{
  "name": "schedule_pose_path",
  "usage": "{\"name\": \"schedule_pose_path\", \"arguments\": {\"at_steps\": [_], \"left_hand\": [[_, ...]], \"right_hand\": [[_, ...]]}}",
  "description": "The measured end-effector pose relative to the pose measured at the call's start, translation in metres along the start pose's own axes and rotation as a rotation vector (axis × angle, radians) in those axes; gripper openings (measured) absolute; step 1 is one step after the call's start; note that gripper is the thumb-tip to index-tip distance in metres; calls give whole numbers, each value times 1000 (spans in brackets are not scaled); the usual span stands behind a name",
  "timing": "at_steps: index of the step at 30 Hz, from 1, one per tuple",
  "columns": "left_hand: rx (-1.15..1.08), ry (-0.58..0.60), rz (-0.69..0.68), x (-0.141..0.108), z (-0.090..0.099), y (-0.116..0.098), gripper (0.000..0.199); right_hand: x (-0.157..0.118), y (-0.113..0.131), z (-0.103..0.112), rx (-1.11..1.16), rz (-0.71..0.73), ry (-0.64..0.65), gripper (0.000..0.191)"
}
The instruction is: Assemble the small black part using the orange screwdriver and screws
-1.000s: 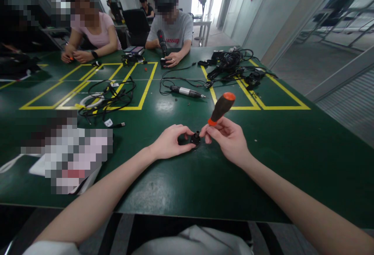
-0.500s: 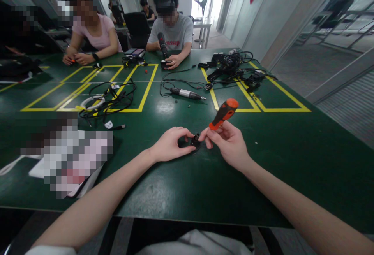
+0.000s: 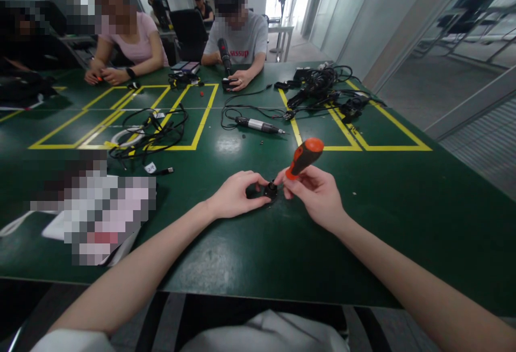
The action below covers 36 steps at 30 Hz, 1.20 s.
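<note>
On the green table in front of me, a small round black part (image 3: 271,191) stands between my hands. My left hand (image 3: 237,195) grips it from the left, thumb and index finger on its sides. An orange and black screwdriver (image 3: 305,157) is in my right hand (image 3: 320,195), its handle up and leaning right. The screwdriver's tip is hard to make out beside my right fingertips, which are close to the top of the black part.
An electric screwdriver (image 3: 260,125) with its cord lies ahead. Black cables (image 3: 322,87) are heaped at the back right, more cables (image 3: 161,129) at the left. A blurred pouch (image 3: 116,217) is near left. People sit across the table (image 3: 403,223).
The screwdriver handle has shifted slightly left and tilts a little differently. My left hand still holds the black part. The whole view has moved slightly.
</note>
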<state>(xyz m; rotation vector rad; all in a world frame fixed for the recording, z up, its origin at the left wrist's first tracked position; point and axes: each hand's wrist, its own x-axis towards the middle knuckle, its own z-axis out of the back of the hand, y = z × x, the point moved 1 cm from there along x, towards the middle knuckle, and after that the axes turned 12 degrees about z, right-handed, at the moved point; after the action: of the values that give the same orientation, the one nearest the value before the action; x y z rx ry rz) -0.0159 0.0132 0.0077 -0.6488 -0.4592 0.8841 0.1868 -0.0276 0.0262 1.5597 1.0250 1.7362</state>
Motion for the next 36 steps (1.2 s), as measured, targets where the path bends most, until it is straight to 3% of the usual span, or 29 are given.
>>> {"name": "schedule_pose_path", "arguments": {"at_steps": [36], "left_hand": [[-4,13,23,0,0,2,22]], "right_hand": [[0,0,-1,53,-19,-24,37]]}}
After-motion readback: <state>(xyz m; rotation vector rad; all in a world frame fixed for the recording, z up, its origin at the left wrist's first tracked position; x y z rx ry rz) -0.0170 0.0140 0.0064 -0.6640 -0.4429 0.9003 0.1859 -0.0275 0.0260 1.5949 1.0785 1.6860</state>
